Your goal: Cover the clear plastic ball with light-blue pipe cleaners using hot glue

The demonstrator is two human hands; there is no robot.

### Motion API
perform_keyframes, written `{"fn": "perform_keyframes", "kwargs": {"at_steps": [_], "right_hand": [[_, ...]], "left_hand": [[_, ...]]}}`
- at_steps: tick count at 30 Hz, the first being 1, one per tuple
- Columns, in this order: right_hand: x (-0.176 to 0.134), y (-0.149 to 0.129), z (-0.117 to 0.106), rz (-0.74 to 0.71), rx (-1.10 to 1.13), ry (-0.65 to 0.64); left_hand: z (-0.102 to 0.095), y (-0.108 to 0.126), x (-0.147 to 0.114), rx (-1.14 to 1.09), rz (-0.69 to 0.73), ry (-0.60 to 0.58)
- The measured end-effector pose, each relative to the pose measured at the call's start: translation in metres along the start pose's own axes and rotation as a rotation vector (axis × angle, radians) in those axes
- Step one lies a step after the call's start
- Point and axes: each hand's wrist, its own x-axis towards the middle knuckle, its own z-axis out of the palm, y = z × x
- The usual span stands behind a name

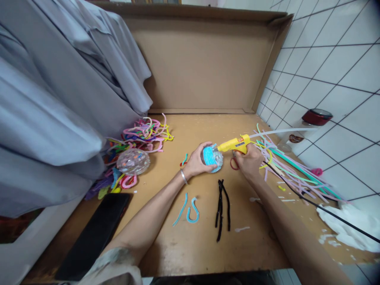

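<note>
My left hand (199,161) is wrapped round a small clear, faceted container (219,163) whose side is partly covered with rows of blue pipe cleaner (209,155). In my right hand (251,160) is a yellow hot glue gun (234,144), a long clear glue stick (282,130) reaching out of its back. The nozzle points left and meets the container's edge; whether it touches cannot be made out. Red-handled scissors (234,163), partly hidden, lie by my right hand. Nearer to me are a straight blue piece (180,209), a curved blue piece (193,213) and black pipe cleaners (220,209).
Colourful pipe cleaners (145,132) and a clear faceted lid or bowl (133,161) lie left, behind a black phone (95,235). More pipe cleaners (291,170), a red-lidded jar (308,126), white tissue (350,225) and a black cord (320,208) are right. A cardboard panel (202,67) stands behind.
</note>
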Motion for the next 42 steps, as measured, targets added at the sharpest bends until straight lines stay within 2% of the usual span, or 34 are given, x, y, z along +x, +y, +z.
{"fn": "perform_keyframes", "kwargs": {"at_steps": [8, 26, 42], "right_hand": [[0.0016, 0.001, -0.0016, -0.002, 0.015, -0.029], [0.0025, 0.0004, -0.0024, -0.029, 0.023, 0.016], [0.0029, -0.0029, -0.0047, 0.019, -0.01, -0.007]], "left_hand": [[0.001, -0.0009, -0.0001, -0.001, 0.021, -0.001], [0.0008, 0.0003, 0.0003, -0.001, -0.005, -0.001], [0.0005, 0.0014, 0.0002, 0.014, -0.001, -0.001]]}}
